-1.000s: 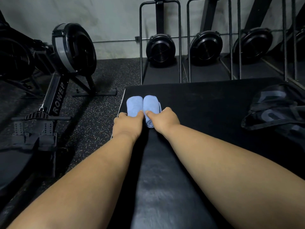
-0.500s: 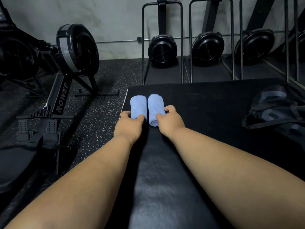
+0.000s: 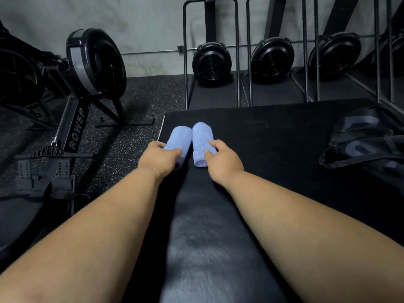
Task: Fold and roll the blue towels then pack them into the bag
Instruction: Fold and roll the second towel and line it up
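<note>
Two rolled blue towels lie side by side on the black padded surface (image 3: 273,136), near its far left corner. My left hand (image 3: 156,158) grips the near end of the left roll (image 3: 181,136), fingers and thumb curled round it. My right hand (image 3: 223,159) grips the near end of the right roll (image 3: 201,138), thumb on one side and fingers over the other. A narrow gap separates the two rolls at their near ends. The dark bag (image 3: 367,141) lies crumpled at the right edge of the surface, apart from both hands.
A black rowing machine (image 3: 74,119) stands on the speckled floor to the left. Upright stored rowers with black flywheels (image 3: 212,62) and metal frames line the wall behind. The padded surface stretches toward me between my forearms.
Both hands shifted from the inner ends between the rolls to a grip round each roll. The two rolls have drawn slightly apart at the near end.
</note>
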`<state>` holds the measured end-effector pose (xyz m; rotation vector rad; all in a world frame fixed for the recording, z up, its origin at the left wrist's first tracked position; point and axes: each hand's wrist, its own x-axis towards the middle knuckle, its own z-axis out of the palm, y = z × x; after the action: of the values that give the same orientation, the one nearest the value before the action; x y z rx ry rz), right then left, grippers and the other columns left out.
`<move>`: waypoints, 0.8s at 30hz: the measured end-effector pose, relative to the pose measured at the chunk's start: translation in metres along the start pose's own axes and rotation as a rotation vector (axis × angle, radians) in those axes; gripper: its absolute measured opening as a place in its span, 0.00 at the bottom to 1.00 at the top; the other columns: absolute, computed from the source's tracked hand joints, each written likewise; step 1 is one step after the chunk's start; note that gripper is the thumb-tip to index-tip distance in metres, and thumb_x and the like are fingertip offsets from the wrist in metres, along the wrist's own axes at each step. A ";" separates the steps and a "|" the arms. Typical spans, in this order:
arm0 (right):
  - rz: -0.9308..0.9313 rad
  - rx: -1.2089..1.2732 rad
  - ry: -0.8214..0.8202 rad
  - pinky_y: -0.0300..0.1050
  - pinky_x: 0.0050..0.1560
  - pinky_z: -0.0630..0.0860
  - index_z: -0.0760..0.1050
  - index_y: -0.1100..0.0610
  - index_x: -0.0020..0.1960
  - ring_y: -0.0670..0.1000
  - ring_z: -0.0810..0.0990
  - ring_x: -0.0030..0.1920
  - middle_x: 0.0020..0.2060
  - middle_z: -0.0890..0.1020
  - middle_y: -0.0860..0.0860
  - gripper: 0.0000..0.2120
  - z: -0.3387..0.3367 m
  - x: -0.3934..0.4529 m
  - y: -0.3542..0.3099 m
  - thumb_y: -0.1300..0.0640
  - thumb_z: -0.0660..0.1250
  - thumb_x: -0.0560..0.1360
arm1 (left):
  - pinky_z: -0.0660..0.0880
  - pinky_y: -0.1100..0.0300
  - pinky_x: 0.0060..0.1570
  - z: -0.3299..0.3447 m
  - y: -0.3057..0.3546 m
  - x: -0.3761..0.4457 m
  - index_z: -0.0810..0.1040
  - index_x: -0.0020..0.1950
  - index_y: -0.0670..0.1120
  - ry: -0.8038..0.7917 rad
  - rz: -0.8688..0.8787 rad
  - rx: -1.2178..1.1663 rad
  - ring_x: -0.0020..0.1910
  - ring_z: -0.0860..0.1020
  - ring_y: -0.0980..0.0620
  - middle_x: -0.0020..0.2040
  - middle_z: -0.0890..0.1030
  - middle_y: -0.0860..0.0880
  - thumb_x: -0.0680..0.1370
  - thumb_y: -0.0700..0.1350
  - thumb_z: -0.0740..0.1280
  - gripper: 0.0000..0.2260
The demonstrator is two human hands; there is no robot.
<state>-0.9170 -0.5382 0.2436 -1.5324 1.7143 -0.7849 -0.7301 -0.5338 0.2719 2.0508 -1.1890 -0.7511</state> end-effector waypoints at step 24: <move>-0.056 0.007 -0.029 0.50 0.59 0.77 0.69 0.38 0.75 0.54 0.80 0.59 0.64 0.80 0.47 0.21 0.000 -0.002 0.008 0.43 0.61 0.82 | 0.76 0.52 0.58 -0.019 0.006 0.022 0.78 0.49 0.55 0.072 0.090 0.254 0.51 0.79 0.44 0.58 0.81 0.47 0.69 0.65 0.62 0.18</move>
<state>-0.9214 -0.5358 0.2372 -1.5854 1.6518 -0.7922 -0.7100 -0.5506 0.2852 2.1908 -1.3843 -0.5004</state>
